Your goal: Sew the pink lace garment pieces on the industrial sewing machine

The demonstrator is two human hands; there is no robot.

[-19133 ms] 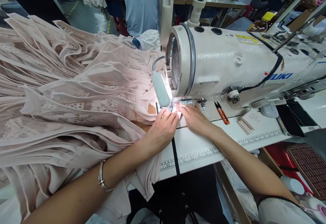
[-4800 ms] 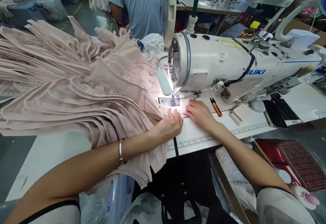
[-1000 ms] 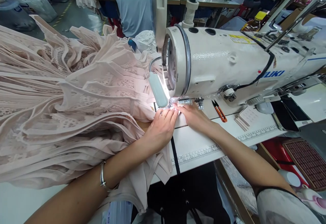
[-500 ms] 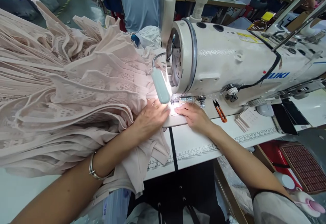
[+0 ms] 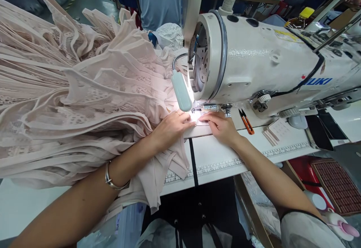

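Under the lit needle area of a white sewing machine (image 5: 248, 60) lies a small bright piece of pale pink fabric (image 5: 200, 122). My left hand (image 5: 172, 128), just left of the needle, has its fingers pressed together on the fabric. From the right, my right hand (image 5: 222, 128) pinches the same piece near its edge, thumb below the fingers. A pale green lamp (image 5: 182, 91) hangs over my left fingertips and hides part of the needle. A big heap of pale pink lace garments (image 5: 113, 79) spreads to the left, against my left forearm.
Orange-handled thread snips (image 5: 246, 122) lie right of my right hand. Beyond them are a stack of small cards (image 5: 278, 130) and a dark phone-like object (image 5: 320, 131). A ruler strip (image 5: 220, 168) runs along the table's front edge. Someone in a blue shirt (image 5: 159, 2) sits behind.
My left hand has shifted slightly right, its fingertips closer to the needle area. My right hand stays at the fabric's edge. The view has tilted a little, moving the machine right and up.
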